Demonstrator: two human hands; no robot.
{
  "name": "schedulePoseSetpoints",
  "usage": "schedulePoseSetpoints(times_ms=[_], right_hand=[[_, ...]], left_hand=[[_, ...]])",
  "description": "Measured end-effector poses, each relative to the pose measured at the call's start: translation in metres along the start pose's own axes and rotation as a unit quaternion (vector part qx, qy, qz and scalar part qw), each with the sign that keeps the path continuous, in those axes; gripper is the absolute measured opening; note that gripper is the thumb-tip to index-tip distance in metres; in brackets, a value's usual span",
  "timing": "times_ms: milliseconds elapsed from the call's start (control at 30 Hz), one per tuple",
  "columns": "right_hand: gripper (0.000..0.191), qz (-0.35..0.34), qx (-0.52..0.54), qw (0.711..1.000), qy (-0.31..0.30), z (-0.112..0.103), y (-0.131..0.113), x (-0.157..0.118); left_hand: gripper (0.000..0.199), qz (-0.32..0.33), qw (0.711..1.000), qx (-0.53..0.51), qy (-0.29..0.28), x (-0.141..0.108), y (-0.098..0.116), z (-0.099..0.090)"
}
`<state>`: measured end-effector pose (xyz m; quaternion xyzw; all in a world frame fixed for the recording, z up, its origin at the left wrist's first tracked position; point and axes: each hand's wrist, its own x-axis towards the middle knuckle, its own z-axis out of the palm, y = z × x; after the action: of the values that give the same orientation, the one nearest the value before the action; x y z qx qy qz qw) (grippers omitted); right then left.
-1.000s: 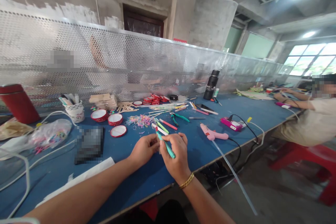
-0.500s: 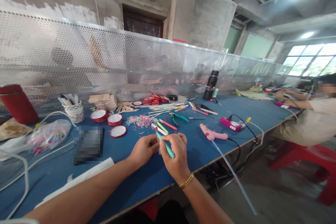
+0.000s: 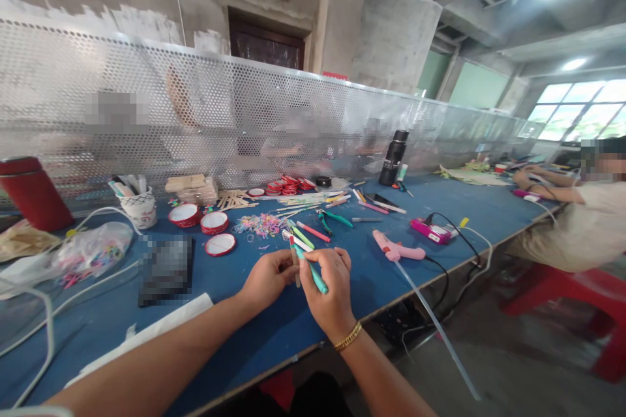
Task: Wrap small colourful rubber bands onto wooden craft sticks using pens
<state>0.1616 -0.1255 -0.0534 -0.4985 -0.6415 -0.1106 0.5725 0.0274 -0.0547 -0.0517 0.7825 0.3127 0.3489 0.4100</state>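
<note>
My left hand (image 3: 270, 279) pinches a narrow wooden craft stick (image 3: 296, 266), whose far end is coloured red. In my right hand (image 3: 331, 287) is a teal marker pen (image 3: 318, 279), held like a writing pen with its tip end against or close to the stick. Both hands meet above the front of the blue table (image 3: 254, 329). Just beyond the fingers lie a green marker (image 3: 302, 236), a white one, and a red marker (image 3: 313, 232). Small colourful rubber bands (image 3: 264, 225) are heaped further back, near teal-handled pliers (image 3: 337, 219).
A pink glue gun (image 3: 398, 249) with a long clear glue stick lies right, its cord trailing past the table edge. Round red-rimmed pieces (image 3: 220, 245), a cup of pens (image 3: 139, 208) and a red flask (image 3: 33, 194) stand left. Another person (image 3: 581, 202) sits far right.
The teal marker has shifted slightly to the right, and more of the stick shows between my hands. My left hand stays in nearly the same place.
</note>
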Motion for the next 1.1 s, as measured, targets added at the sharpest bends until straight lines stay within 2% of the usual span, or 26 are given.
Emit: schedulePoseSetpoints(times_ms=[533, 1100], right_hand=[[0.004, -0.006, 0.001, 1.0, -0.02, 0.0003, -0.0017, 0.0005], [0.004, -0.002, -0.007, 1.0, -0.008, 0.0008, -0.0012, 0.0009]], left_hand=[[0.017, -0.012, 1.0, 0.019, 0.016, 0.0005, -0.006, 0.0007], [0.02, -0.016, 1.0, 0.008, 0.007, 0.0012, -0.0041, -0.0004]])
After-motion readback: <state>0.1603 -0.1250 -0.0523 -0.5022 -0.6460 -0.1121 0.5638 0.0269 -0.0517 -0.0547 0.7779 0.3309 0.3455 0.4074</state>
